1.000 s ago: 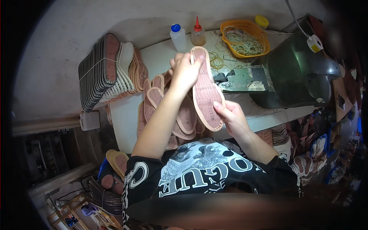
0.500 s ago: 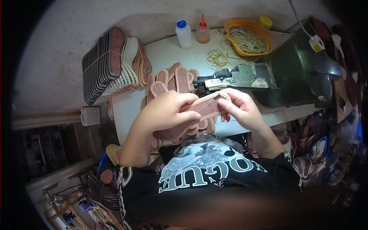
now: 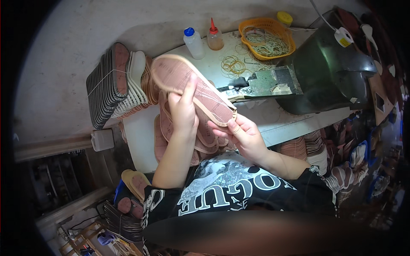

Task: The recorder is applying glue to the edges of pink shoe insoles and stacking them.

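A pinkish-brown insole with a tan edge strip is raised over the table, its wide end up at the left and its narrow heel end down at the right. My left hand grips it around the middle, thumb across the face. At the heel, my right hand pinches the rim between thumb and fingers, where the edge strip looks pleated. Beneath my left forearm and the held piece lie several more insoles in a loose pile, partly hidden.
Behind my left hand stand tied stacks of dark insoles and pale ones. A blue-capped bottle, a red-tipped bottle and an orange basket of rubber bands line the table's back. A green sewing machine occupies the right.
The insole has been lifted and turned, so its whole face now shows with the wide end up-left. My left hand has turned upright; my right hand has moved slightly down and left.
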`<action>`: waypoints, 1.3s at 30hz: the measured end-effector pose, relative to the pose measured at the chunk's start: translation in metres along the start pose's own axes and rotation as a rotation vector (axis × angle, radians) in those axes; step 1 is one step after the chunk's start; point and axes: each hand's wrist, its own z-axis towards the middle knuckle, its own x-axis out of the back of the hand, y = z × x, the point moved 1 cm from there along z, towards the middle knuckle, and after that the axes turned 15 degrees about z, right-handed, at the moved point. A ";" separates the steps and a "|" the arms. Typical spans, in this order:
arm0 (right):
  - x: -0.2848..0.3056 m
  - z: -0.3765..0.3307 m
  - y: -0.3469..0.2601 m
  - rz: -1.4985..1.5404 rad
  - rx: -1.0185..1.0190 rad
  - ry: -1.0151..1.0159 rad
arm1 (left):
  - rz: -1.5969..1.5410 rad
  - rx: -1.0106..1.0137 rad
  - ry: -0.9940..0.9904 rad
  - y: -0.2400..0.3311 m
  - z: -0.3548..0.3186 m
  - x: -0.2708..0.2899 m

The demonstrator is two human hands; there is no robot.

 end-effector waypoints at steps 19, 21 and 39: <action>0.019 0.043 -0.012 -0.056 -0.170 0.196 | 0.400 0.030 0.117 -0.031 0.062 -0.028; 0.015 0.045 -0.015 -0.039 -0.186 0.229 | 0.389 0.047 0.153 -0.033 0.059 -0.025; -0.022 0.000 -0.038 -0.578 0.260 -0.076 | -0.002 -0.359 0.104 0.016 -0.040 0.008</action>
